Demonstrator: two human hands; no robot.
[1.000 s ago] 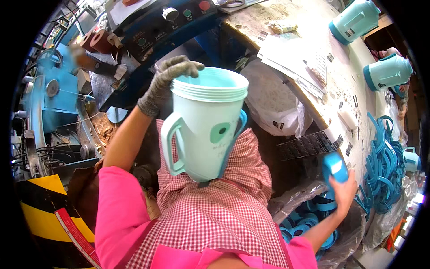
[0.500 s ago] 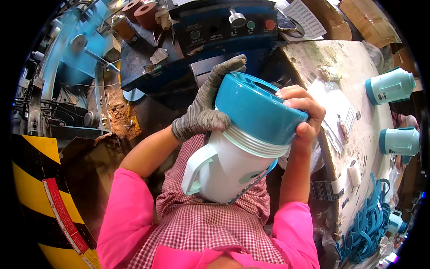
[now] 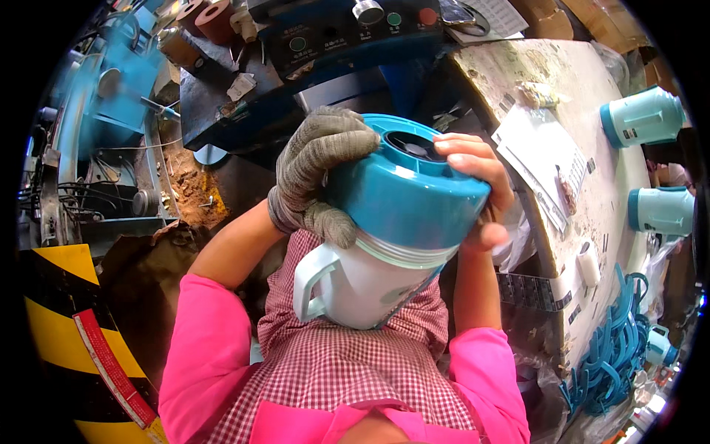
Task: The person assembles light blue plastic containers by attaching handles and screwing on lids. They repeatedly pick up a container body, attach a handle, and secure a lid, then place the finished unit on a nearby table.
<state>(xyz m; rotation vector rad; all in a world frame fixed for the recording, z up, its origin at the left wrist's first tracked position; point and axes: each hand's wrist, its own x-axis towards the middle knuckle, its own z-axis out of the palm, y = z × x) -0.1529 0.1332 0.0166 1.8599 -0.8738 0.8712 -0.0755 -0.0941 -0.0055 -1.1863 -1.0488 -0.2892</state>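
Observation:
A pale mint vacuum jug (image 3: 362,285) is held tilted above my lap, its top facing away from me. Around its upper end sits a wide teal collar (image 3: 407,200) with a dark round opening (image 3: 416,146). My left hand (image 3: 318,174), in a grey knitted glove, grips the collar's left side, fingers curled over the rim and thumb lower down. On the opposite side my bare right hand (image 3: 479,177) holds the collar with its fingertips near the opening. The jug's handle (image 3: 314,277) points left, below my gloved hand. A threaded ring shows under the collar.
On the worn table (image 3: 481,70) at right lie paper sheets (image 3: 543,163) and a small white roll (image 3: 588,265). Two similar jugs (image 3: 643,118) lie along its far side, near a heap of teal strap-like parts (image 3: 610,348). Ahead stands a dark control panel (image 3: 336,37); a striped barrier (image 3: 81,318) is left.
My left fingers have gone from stretched along the collar to curled over its rim. The jug has shifted slightly left and turned, showing more of its opening. My right hand stays on the collar.

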